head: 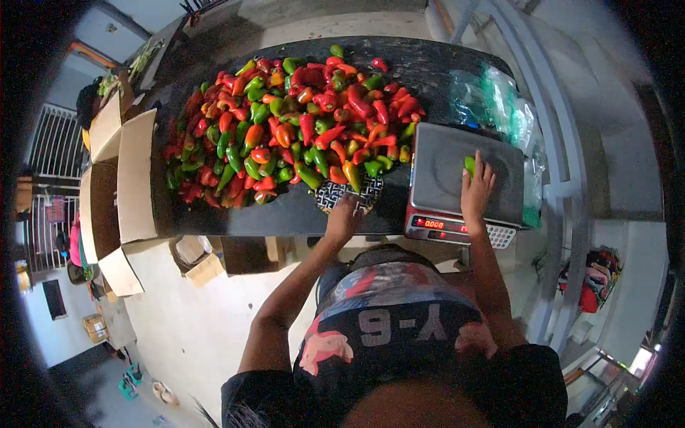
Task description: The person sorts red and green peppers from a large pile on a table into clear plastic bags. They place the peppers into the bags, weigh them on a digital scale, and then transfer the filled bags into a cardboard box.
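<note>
My left hand (345, 214) is at the near edge of the dark table, over a round item with a black-and-white geometric pattern (329, 195). Its fingertips are hard to make out, so its grip does not show. My right hand (478, 187) reaches over the metal pan of a digital weighing scale (441, 171), holding a green pepper (469, 165) between thumb and fingers. The scale's red display is lit. Left of the scale spreads a large heap of red, green and orange peppers (283, 131); a yellow-orange pepper (351, 175) lies against the patterned item.
Clear and green plastic bags (500, 107) lie behind and right of the scale. An open cardboard box (136, 176) stands at the table's left end, with smaller cardboard boxes (200, 257) below the near edge. A grey metal frame (562, 160) runs along the right.
</note>
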